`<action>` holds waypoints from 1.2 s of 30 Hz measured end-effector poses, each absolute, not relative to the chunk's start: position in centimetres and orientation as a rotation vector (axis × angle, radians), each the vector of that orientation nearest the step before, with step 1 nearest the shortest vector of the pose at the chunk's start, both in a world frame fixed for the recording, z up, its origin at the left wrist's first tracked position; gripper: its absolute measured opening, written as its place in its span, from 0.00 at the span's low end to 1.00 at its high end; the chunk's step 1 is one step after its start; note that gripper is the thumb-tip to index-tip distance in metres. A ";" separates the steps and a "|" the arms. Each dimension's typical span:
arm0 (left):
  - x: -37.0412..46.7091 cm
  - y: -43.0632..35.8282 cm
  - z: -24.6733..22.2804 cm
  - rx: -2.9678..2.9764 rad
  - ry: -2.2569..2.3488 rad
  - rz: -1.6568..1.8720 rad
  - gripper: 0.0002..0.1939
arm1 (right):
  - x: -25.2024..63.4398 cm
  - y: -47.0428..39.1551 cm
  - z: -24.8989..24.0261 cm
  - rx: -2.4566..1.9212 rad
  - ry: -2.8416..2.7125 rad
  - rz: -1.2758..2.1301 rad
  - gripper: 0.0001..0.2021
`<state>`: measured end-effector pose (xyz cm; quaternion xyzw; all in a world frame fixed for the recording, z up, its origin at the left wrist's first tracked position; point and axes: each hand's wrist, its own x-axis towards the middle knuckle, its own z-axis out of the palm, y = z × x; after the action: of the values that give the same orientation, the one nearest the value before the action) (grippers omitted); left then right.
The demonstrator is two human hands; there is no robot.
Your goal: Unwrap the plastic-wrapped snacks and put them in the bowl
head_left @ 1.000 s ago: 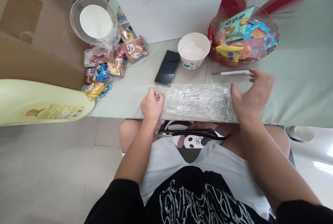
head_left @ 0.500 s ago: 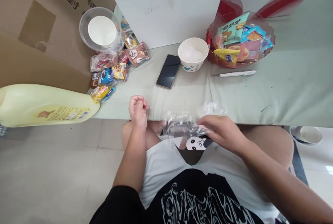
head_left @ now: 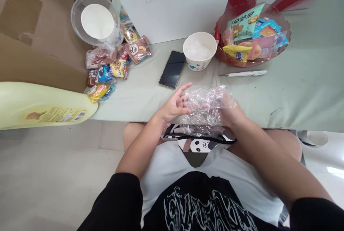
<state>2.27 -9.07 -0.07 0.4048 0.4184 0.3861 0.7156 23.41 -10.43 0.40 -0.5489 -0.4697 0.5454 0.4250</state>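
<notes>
A crumpled sheet of clear plastic [head_left: 204,107] spans the space between my hands at the table's front edge. My left hand [head_left: 176,106] is beside its left end, fingers spread, with the thumb and fingertips near the film. At the right end my right hand [head_left: 229,111] is closed on the plastic, its fingers partly covered by it. Below the film, a pouch with a panda print [head_left: 200,145] rests on my lap. Beyond my hands a dark phone [head_left: 172,69] lies flat, next to a paper bowl [head_left: 199,52] with whitish, translucent contents.
A glass dish [head_left: 285,41] of wrapped snacks stands behind a white pen [head_left: 245,73]. On the left are snack packets [head_left: 117,68], a clear tub with a white cup [head_left: 97,21], a pale yellow bottle [head_left: 45,105] and a cardboard box [head_left: 53,62]. A white box [head_left: 172,9] stands behind.
My right hand has raised the plastic from my lap to above the table edge. My left hand has moved right to the film, and its fingers have spread. The view has shifted slightly.
</notes>
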 end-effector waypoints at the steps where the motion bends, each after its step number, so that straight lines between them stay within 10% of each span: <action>1: 2.1 -8.7 -0.3 0.860 0.946 0.867 0.54 | 23.7 -10.5 0.3 -1.387 -1.101 1.408 0.18; 27: 1.1 -7.1 1.9 0.980 1.025 0.876 0.09 | 24.1 -8.9 0.4 -1.152 -1.028 1.651 0.10; 30: 0.8 -6.3 1.2 1.011 0.943 0.956 0.15 | 24.6 -8.3 -0.2 -1.117 -0.932 1.575 0.08; 36: 1.4 -6.4 -0.2 1.163 1.041 1.062 0.18 | 24.0 -8.0 -1.0 -1.163 -0.886 1.521 0.29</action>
<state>1.44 -6.43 -0.19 0.4990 0.4466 0.4554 0.5866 23.95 -8.03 -0.96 -0.4795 -0.3653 0.6271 0.4933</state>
